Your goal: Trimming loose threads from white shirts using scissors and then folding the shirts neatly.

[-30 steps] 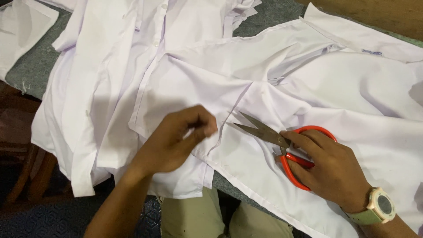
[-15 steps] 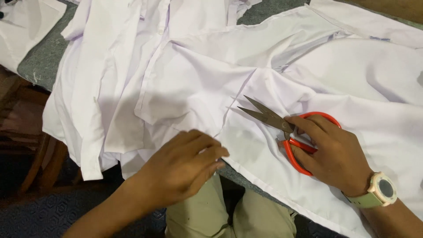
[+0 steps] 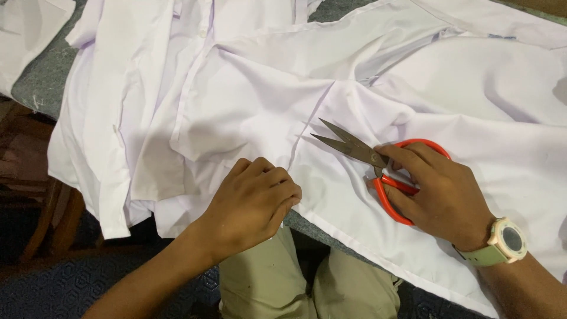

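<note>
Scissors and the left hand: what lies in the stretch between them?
Only white fabric, with a seam or fold line running through it, lies between the scissors in the right hand and the left hand, per the head view.

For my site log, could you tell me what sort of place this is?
Probably a tailoring or garment workroom: white shirt pieces lie spread over a grey-covered table, and the right hand holds orange-handled scissors.
</note>
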